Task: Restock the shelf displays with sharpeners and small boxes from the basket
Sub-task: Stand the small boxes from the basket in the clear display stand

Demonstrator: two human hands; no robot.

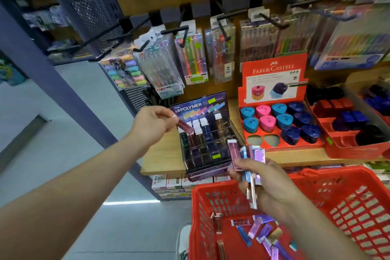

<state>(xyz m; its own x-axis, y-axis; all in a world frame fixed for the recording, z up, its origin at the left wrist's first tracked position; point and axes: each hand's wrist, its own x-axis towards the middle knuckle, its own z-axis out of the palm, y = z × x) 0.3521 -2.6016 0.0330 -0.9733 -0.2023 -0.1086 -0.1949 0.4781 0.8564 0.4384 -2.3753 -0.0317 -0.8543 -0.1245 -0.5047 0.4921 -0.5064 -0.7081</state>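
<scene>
My left hand [155,121] pinches one slim dark-red small box [185,127] just above the top left slots of the black Hi-Polymer display [205,133] on the wooden shelf. My right hand [268,183] grips a fan of several slim boxes [248,158], pink, blue and purple, in front of the display and over the red basket [348,202]. More loose small boxes [261,232] lie on the basket's floor. To the right stands a red Faber-Castell tray of sharpeners [280,120], blue, pink and navy, with two empty holes at its front left.
Another red tray with dark blue and black sharpeners [354,126] stands at the far right. Pen packs [194,57] hang on hooks above the shelf. The wooden shelf edge [162,167] juts out over stacked boxes below. A grey floor aisle opens to the left.
</scene>
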